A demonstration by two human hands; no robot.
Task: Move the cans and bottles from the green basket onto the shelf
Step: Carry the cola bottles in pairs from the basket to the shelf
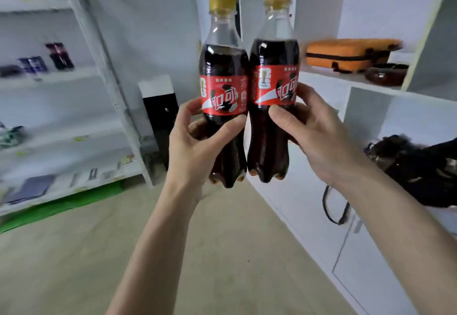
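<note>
Two cola bottles with red labels and yellow caps stand upright side by side in mid-air, their sides touching. My left hand (197, 141) grips the left bottle (223, 72) around its lower body. My right hand (314, 139) grips the right bottle (273, 67) at label height. A white metal shelf rack (81, 75) stands at the left, with a dark bottle and a few cans on its middle level. The green basket is not in view.
White cabinet shelving (346, 84) rises at the right, holding an orange case (346, 54) and a dark bowl (385, 73). A black bag (420, 166) lies on a lower ledge. A black-and-white box (160, 107) stands in the far corner on the beige floor.
</note>
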